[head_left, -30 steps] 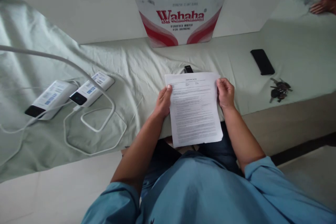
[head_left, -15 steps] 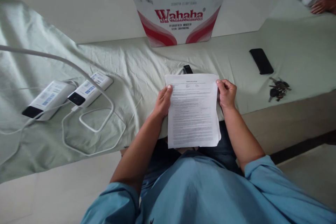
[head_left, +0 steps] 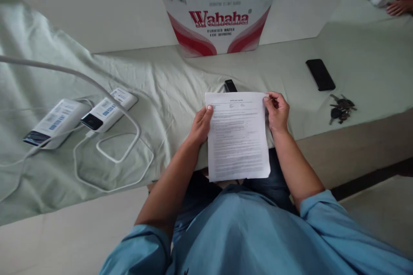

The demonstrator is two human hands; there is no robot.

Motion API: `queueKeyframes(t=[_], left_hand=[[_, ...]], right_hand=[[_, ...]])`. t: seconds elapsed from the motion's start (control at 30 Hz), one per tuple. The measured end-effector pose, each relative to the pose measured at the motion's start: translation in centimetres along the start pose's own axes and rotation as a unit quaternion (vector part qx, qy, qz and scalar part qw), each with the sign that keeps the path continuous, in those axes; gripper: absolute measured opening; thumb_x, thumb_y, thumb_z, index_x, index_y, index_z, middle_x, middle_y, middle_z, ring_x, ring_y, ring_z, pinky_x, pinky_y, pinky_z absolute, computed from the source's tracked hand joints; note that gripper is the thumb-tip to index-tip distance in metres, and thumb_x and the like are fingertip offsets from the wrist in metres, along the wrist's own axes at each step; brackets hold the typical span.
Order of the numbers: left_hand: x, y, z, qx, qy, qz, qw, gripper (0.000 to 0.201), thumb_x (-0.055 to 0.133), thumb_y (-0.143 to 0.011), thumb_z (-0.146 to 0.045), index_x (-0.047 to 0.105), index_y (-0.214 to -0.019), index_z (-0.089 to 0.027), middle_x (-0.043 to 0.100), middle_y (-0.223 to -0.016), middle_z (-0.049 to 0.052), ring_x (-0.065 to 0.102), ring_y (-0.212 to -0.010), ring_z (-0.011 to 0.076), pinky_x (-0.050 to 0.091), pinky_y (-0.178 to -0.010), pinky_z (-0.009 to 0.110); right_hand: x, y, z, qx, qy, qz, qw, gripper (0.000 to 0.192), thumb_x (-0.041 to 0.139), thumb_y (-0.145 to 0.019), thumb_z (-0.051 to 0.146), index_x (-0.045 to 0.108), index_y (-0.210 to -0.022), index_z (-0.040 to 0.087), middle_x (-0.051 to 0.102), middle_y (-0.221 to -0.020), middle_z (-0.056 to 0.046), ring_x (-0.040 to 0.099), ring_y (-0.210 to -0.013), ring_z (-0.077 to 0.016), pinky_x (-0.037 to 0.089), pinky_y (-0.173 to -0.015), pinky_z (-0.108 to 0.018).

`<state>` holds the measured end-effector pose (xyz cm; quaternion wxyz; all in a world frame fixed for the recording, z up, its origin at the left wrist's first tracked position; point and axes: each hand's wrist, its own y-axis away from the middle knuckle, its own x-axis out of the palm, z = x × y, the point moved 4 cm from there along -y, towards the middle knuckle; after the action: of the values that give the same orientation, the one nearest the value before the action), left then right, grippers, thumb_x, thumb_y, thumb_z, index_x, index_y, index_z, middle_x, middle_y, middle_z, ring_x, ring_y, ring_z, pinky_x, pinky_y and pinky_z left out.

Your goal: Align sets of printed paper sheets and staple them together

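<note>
A printed sheet [head_left: 238,136] is pinched at both edges by left hand [head_left: 200,125] and right hand [head_left: 276,112] (best kept taut, thumbs clear of text).

Printed white paper sheet [head_left: 238,137], upright, edge-held

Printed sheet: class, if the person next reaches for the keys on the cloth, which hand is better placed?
Probably the right hand: it grips the printed sheet's right edge, on the side where the keys lie. The left hand holds the far edge.
</note>
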<state>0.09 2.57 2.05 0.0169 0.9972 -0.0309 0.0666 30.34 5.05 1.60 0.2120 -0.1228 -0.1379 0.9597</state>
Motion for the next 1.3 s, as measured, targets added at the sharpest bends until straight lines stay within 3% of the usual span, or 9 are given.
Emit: queueKeyframes(t=[0.17, 0.3, 0.47, 0.9, 1.03, 1.13, 1.23, 1.3], left_hand=[[0.2, 0.1, -0.4, -0.001, 0.006, 0.000, 1.000, 0.069, 0.070, -0.092, -0.087, 0.084, -0.103, -0.020, 0.079, -0.080, 0.007, 0.074, -0.075, 0.0246, 0.057, -0.068, 0.035], [0.3, 0.2, -0.6, -0.006, 0.008, -0.004, 1.000, 0.070, 0.071, -0.090, -0.089, 0.084, -0.099, -0.021, 0.080, -0.080, 0.007, 0.077, -0.081, 0.0272, 0.059, -0.069, 0.035], [0.3, 0.0, -0.5, -0.007, 0.010, 0.007, 1.000, 0.072, 0.070, -0.089, -0.090, 0.082, -0.098, -0.020, 0.082, -0.084, 0.008, 0.081, -0.089, 0.0292, 0.060, -0.067, 0.034], [0.2, 0.1, 0.1, -0.039, 0.020, 0.020, 0.999, 0.070, 0.072, -0.089, -0.089, 0.080, -0.092, -0.020, 0.083, -0.087, 0.011, 0.083, -0.092, 0.0310, 0.061, -0.063, 0.034], [0.3, 0.2, 0.0, -0.041, 0.018, 0.022, 0.999, 0.073, 0.071, -0.086, -0.093, 0.080, -0.088, -0.020, 0.084, -0.087, 0.011, 0.083, -0.090, 0.0307, 0.056, -0.056, 0.032], [0.4, 0.3, -0.2, -0.048, 0.021, 0.028, 0.998, 0.072, 0.075, -0.084, -0.091, 0.081, -0.089, -0.019, 0.084, -0.088, 0.012, 0.084, -0.091, 0.0325, 0.057, -0.057, 0.032], [0.4, 0.4, 0.0, -0.059, 0.033, 0.032, 0.997, 0.069, 0.077, -0.085, -0.087, 0.082, -0.091, -0.019, 0.085, -0.091, 0.012, 0.084, -0.094, 0.0340, 0.061, -0.062, 0.035], [0.3, 0.4, 0.2, -0.067, 0.042, 0.039, 0.996, 0.069, 0.076, -0.086, -0.087, 0.082, -0.093, -0.018, 0.085, -0.092, 0.013, 0.084, -0.093, 0.0340, 0.063, -0.066, 0.036]], right_hand=[[-0.3, 0.1, 0.5, -0.055, -0.001, -0.012, 0.998, 0.040, 0.084, -0.089, 0.066, 0.080, -0.093, 0.027, 0.070, -0.091, 0.000, 0.058, -0.077, -0.0153, 0.049, -0.075, -0.033], [0.1, 0.2, 0.6, -0.023, -0.021, 0.005, 1.000, 0.044, 0.084, -0.087, 0.070, 0.079, -0.091, 0.026, 0.071, -0.084, 0.000, 0.063, -0.079, -0.0178, 0.053, -0.078, -0.035], [0.2, 0.1, 0.5, 0.002, -0.018, 0.006, 1.000, 0.051, 0.084, -0.084, 0.075, 0.076, -0.086, 0.025, 0.066, -0.077, 0.002, 0.058, -0.074, -0.0163, 0.050, -0.073, -0.033], [0.3, -0.1, -0.1, -0.005, 0.027, 0.039, 0.999, 0.053, 0.073, -0.092, 0.077, 0.071, -0.084, 0.025, 0.062, -0.074, 0.002, 0.055, -0.072, -0.0162, 0.047, -0.070, -0.032], [0.4, 0.1, 0.6, -0.086, 0.129, 0.018, 0.988, 0.036, 0.065, -0.103, 0.058, 0.075, -0.095, 0.025, 0.071, -0.089, -0.004, 0.064, -0.082, -0.0210, 0.055, -0.079, -0.038], [1.0, 0.7, 2.7, -0.193, 0.254, 0.010, 0.948, 0.030, 0.057, -0.108, 0.041, 0.081, -0.117, 0.026, 0.076, -0.116, -0.012, 0.069, -0.108, -0.0293, 0.057, -0.100, -0.049], [2.0, 1.3, 5.0, -0.242, 0.321, 0.060, 0.913, 0.035, 0.052, -0.112, 0.035, 0.081, -0.131, 0.030, 0.077, -0.129, -0.011, 0.066, -0.123, -0.0328, 0.051, -0.114, -0.056], [2.9, 1.6, 6.2, -0.258, 0.330, 0.124, 0.900, 0.036, 0.051, -0.113, 0.036, 0.080, -0.133, 0.031, 0.080, -0.128, -0.010, 0.065, -0.129, -0.0332, 0.048, -0.118, -0.057]])
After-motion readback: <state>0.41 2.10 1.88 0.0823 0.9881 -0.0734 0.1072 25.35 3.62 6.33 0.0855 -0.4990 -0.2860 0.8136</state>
